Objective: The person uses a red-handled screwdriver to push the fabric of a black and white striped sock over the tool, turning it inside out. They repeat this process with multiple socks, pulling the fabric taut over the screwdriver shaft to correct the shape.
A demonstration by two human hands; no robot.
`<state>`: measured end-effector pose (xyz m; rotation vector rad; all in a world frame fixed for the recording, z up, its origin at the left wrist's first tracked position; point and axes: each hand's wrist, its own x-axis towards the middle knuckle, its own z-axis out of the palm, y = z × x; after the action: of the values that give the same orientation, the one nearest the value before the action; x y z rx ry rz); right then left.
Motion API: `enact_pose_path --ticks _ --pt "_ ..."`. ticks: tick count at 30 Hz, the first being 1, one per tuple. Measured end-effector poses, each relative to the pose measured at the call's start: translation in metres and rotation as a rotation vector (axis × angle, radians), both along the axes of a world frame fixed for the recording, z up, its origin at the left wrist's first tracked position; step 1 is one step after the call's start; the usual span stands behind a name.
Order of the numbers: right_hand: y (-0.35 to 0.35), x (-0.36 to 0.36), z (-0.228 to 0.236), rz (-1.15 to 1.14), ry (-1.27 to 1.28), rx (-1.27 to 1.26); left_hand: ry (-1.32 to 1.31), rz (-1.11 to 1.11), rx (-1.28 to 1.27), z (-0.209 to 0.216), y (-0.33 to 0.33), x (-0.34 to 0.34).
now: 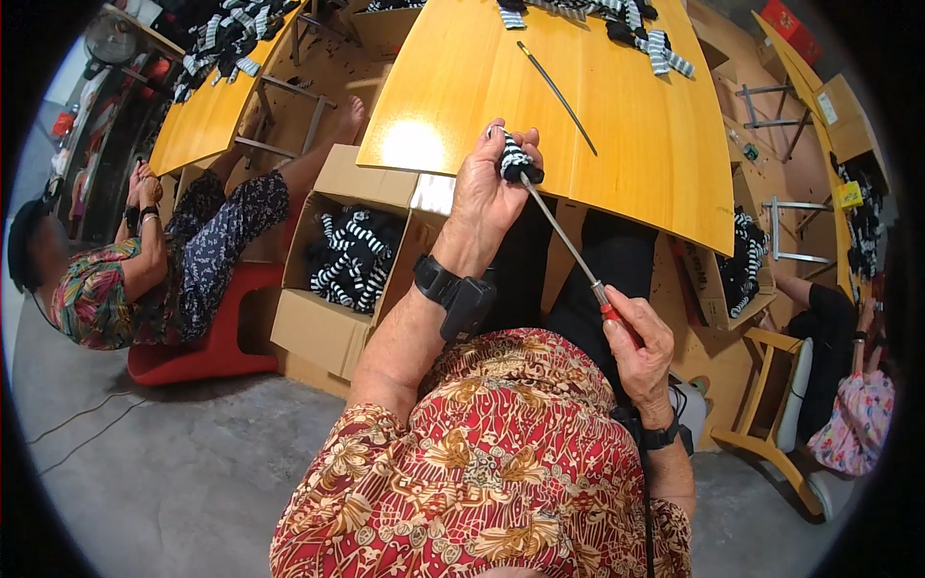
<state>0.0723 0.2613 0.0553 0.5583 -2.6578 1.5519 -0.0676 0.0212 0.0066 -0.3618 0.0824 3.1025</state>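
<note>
My left hand is closed around a small black-and-white striped knitted piece, held just off the table's near edge. Its dark open end faces down toward me; whether it is a sock or a glove part I cannot tell. A long screwdriver-like tool with a thin metal shaft and red handle runs up to that end. The shaft's tip is hidden at or inside the knit. My right hand grips the handle, lower and to the right, above my lap.
On the yellow wooden table lies a thin dark rod, with striped knit pieces at the far edge. Cardboard boxes of similar pieces stand left and right. One person sits at left, another at right.
</note>
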Motion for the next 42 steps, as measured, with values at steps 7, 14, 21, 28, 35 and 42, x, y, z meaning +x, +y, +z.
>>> enact_pose_path --ticks 7,14,21,28,35,42 --pt "-0.001 0.003 0.0 -0.02 -0.093 -0.038 0.031 -0.02 0.007 -0.003 0.003 0.0" --pt "-0.003 0.005 -0.004 -0.064 -0.191 -0.104 0.038 0.0 -0.086 -0.001 0.01 -0.003" --pt "-0.008 -0.002 -0.005 -0.102 -0.033 -0.127 0.029 0.083 0.003 0.022 0.027 -0.012" --pt "-0.009 -0.013 0.014 -0.119 -0.117 -0.155 0.123 0.17 -0.173 0.031 0.028 -0.015" --pt "-0.019 -0.022 0.019 -0.06 -0.061 -0.134 0.212 0.143 -0.28 0.026 0.021 -0.02" --pt "-0.042 -0.028 0.013 -0.077 0.091 -0.133 0.236 0.147 -0.292 0.053 0.029 -0.019"
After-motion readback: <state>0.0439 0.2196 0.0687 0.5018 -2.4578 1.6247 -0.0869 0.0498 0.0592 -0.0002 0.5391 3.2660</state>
